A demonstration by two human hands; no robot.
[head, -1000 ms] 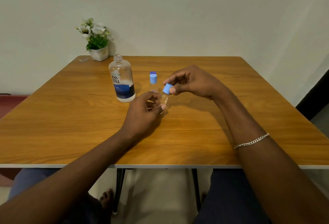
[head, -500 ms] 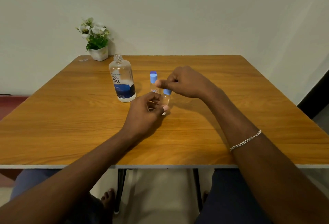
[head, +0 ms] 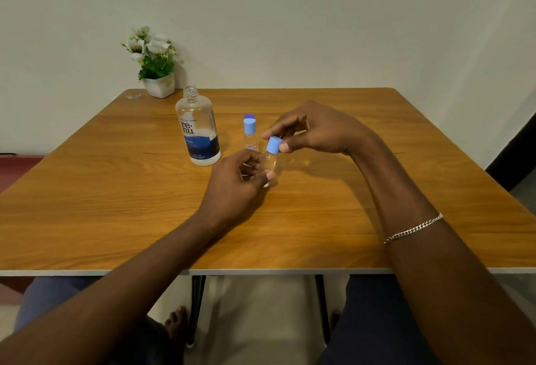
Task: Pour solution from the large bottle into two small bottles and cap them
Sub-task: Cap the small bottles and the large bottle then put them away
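- We counted one flower pot point(head: 159, 84) behind-left of the one large bottle point(head: 198, 132), which stood uncapped on the table point(head: 116, 190).
- Right of it were two small bottles: the capped small bottle point(head: 250, 136) stood free.
- Our left hand point(head: 237, 182) gripped the second small bottle point(head: 271, 161).
- Our right hand point(head: 316, 129) pinched its blue cap point(head: 274, 145).

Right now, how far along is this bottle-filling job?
Nearly done. One capped small bottle stands on the table, and the large bottle stands open. The left hand holds the second small bottle while the right hand pinches its blue cap. Left: seating that cap fully.
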